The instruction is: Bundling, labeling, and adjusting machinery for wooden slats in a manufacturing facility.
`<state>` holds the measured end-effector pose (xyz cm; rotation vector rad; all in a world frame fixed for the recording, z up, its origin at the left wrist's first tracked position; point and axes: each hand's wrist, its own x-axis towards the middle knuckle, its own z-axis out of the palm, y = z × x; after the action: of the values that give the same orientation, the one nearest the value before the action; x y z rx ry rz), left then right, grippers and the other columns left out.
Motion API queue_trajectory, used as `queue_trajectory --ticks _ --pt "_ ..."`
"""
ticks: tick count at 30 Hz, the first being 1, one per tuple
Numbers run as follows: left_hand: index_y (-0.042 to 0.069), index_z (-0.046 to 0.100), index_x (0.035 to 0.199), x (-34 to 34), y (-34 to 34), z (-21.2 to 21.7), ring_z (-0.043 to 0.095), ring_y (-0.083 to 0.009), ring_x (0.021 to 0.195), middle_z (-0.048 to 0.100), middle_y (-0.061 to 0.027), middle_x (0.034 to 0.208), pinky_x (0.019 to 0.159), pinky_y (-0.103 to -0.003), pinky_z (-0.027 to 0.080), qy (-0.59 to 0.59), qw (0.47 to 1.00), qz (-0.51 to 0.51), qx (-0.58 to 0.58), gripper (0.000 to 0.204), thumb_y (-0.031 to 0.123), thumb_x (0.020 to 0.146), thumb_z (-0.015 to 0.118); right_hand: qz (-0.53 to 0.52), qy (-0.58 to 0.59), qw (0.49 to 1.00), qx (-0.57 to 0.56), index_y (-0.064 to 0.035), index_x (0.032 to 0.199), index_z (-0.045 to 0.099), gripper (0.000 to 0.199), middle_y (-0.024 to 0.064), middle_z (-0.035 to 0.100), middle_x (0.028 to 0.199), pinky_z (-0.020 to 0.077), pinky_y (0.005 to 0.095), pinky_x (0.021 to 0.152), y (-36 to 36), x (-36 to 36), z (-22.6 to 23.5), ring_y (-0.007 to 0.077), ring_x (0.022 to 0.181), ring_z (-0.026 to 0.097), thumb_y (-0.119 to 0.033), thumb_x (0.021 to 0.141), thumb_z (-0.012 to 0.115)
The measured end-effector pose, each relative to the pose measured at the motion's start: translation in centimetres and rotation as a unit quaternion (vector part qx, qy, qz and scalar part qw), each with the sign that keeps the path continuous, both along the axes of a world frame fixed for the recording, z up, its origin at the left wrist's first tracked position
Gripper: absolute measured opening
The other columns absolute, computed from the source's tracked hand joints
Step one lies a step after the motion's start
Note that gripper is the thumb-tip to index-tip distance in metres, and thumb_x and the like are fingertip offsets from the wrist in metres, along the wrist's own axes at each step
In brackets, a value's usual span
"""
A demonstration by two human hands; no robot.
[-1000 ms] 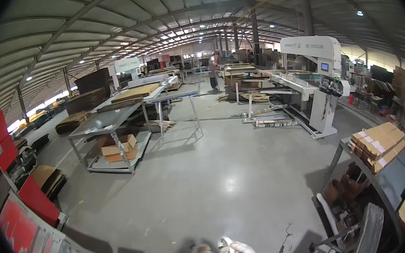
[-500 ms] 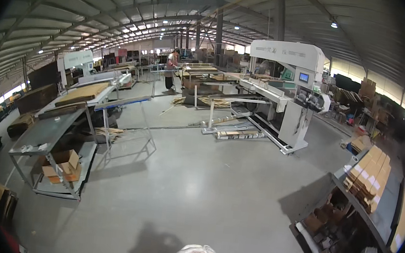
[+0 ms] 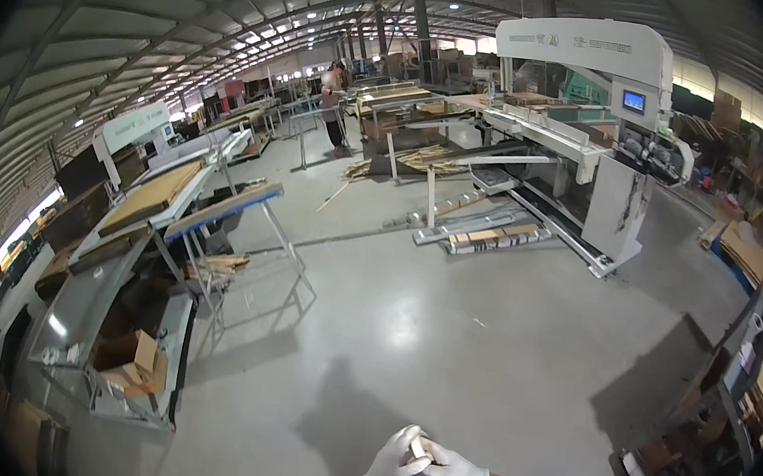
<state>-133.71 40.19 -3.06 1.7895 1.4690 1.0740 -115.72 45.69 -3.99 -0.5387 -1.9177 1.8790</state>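
Note:
Both of my hands wear white gloves and meet in front of my checked clothing at the lower edge. My left hand (image 3: 392, 463) is closed, its fingers bent against the other hand. My right hand (image 3: 459, 470) presses in from the right, fingers also closed. Between them shows a small pale piece (image 3: 418, 447), too small to name; it may be part of a glove. The fingertips partly hide it.
Ahead to the right stands a large white machine (image 3: 624, 189) with a small screen. On the left are a metal table (image 3: 87, 300), a cardboard box (image 3: 140, 366) and a blue-edged stand (image 3: 226, 211). A loaded rack (image 3: 730, 368) lines the right. A person (image 3: 331, 112) stands far off.
The view has tilted and come closer to the white machine and left-hand stands. My hands now sit higher and farther right in the picture, still together, with the left forearm showing.

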Motion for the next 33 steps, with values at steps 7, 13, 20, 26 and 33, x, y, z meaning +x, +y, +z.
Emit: queue_trajectory --ticks 7,13,20,26,33 --pt "0.002 0.067 0.113 -8.4 17.8 1.7 0.060 -0.0280 0.114 0.067 -0.0164 0.114 0.100 -0.042 0.046 -0.272 0.942 0.188 0.061 0.024 0.017 0.094 0.061 0.102 0.065 0.971 -0.204 -0.0037 0.128 0.050 0.031 0.0042 0.054 0.119 0.0423 0.0317 0.096 22.7 -13.0 1.0 0.0130 0.108 0.052 -0.020 0.102 0.047" --pt "0.010 0.070 0.102 -22.6 41.0 -0.8 0.063 -0.0311 0.107 0.064 -0.0154 0.120 0.087 -0.040 0.053 0.142 0.926 0.068 0.343 0.019 0.013 0.083 0.069 0.114 0.250 0.836 -0.476 -0.0047 0.130 0.053 0.040 0.0074 0.063 0.120 0.0461 0.0365 0.098 44.2 -24.1 -0.7 0.0204 0.110 0.059 -0.032 0.105 0.038" --pt "0.006 0.067 0.108 -33.3 62.5 5.6 0.064 -0.0240 0.092 0.064 -0.0088 0.102 0.081 -0.033 0.052 -0.030 0.968 0.038 0.248 0.031 -0.005 0.079 0.067 -0.064 0.328 0.874 -0.352 0.0008 0.150 0.028 0.074 0.0212 0.040 0.150 0.0262 0.0444 0.117 67.4 -32.9 12.2 0.0315 0.139 0.040 -0.052 0.100 0.039" --pt "0.003 0.055 0.129 -42.4 82.5 4.3 0.060 -0.0100 0.100 0.063 -0.0026 0.110 0.089 -0.027 0.050 -0.381 0.919 0.102 -0.028 0.037 -0.002 0.093 0.060 -0.018 0.385 0.831 -0.401 0.0001 0.150 0.028 0.078 0.0204 0.045 0.147 0.0263 0.0459 0.116 85.9 -42.3 10.6 0.0342 0.138 0.040 -0.058 0.099 0.039" --pt "0.004 0.033 0.150 -56.0 100.8 6.3 0.057 -0.0176 0.115 0.053 -0.0103 0.134 0.100 -0.031 0.046 -0.438 0.897 0.058 -0.005 0.061 0.003 0.095 0.061 0.057 0.455 0.700 -0.548 -0.0036 0.128 0.056 0.045 -0.0052 0.027 0.061 0.0443 0.0358 0.100 107.0 -58.4 9.8 0.0111 0.059 0.034 -0.038 0.105 0.038"
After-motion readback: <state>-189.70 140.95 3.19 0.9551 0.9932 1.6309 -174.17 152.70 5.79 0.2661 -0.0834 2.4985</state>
